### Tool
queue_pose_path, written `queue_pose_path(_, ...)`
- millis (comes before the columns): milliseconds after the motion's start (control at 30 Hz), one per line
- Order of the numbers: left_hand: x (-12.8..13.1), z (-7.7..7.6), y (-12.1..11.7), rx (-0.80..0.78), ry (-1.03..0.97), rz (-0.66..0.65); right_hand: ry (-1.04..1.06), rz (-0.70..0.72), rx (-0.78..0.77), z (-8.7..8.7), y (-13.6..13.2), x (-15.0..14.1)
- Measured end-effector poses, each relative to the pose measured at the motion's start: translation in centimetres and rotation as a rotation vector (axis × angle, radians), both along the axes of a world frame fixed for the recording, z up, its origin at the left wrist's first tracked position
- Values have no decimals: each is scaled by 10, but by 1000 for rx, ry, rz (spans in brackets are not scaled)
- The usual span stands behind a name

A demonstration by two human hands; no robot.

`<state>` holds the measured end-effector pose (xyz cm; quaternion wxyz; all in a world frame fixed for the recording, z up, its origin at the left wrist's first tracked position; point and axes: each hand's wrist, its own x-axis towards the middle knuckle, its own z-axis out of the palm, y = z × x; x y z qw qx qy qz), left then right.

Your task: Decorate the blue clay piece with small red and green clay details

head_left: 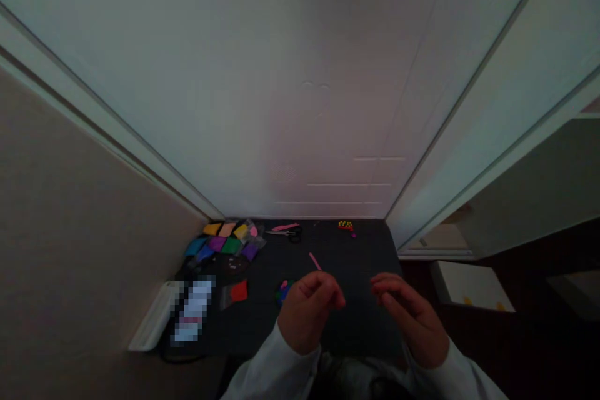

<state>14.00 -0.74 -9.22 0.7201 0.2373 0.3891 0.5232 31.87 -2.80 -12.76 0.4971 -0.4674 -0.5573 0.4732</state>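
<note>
My left hand (307, 311) is raised over the dark table (262, 331), its fingers curled and pinched together; whatever may be in them is too small to see. Level with it and apart to the right, my right hand (412, 320) has thumb and fingertips drawn together, and its contents, if any, do not show. A thin pink strip (314, 260) lies just beyond my left hand. Partly hidden behind that hand is a round blue and green piece (282, 292) with a bit of pink on it.
Scissors (291, 235) and a pink piece (285, 227) lie at the back. Several coloured packets (231, 245) fill the back left, and a red packet (238, 291) lies nearer. A small yellow-dotted piece (345, 225) sits back right. A blurred-out bright rectangle (194, 309) is at left.
</note>
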Motion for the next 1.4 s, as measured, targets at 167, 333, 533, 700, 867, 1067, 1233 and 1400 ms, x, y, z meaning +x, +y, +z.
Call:
queue_pose_path(167, 24, -2, -17, 12, 51, 108, -6, 103, 10, -6, 9, 34)
queue_pose_path(333, 17, 6, -30, -20, 132, 152, 22, 192, 36, 2, 17, 31)
queue_pose_path(533, 9, 8, -25, 18, 155, 118, 34, 173, 103, 8, 19, 19)
queue_pose_path(700, -27, 10, -14, 112, 214, 54, 68, 160, 147, 14, 18, -22)
queue_pose_path(867, -63, 17, -6, 194, 209, 16, 87, 157, 177, 27, 18, -70)
queue_pose_path(1067, -81, 17, -6, 162, 175, -4, -12, 181, 252, 42, 15, -92)
queue_pose_path(1233, -84, 12, -3, 177, 101, 5, -87, 176, 282, 49, 10, -100)
queue_pose_path(1400, -83, 8, -3, 163, 32, 9, -103, 174, 265, 48, 9, -103)
